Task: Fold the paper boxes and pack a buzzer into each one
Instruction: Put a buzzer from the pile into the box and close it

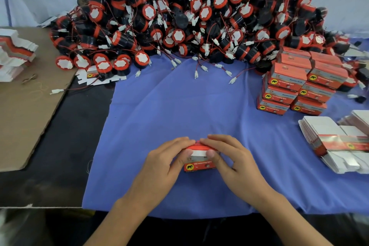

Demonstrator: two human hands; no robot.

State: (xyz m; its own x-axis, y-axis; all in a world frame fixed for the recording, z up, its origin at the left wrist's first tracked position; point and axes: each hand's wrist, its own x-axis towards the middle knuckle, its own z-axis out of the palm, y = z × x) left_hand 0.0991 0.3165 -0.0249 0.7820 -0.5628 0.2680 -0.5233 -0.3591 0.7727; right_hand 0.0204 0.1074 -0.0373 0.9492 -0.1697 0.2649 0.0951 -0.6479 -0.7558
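Box (199,165) sits at the near middle of the cloth (179,106). I read the left hand (167,158) and right hand (233,156) as both curled around it, thumbs on the white flap (198,153). A buzzer (197,147) shows inside. I judge the card light and easily creased: grip the side walls and press the flap gently.

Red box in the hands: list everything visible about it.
The small red cardboard box rests on the blue cloth. Its front shows a yellow oval with a black elephant and pale lettering. A white top flap is partly down. The left hand and right hand grip its sides, thumbs on the flap.
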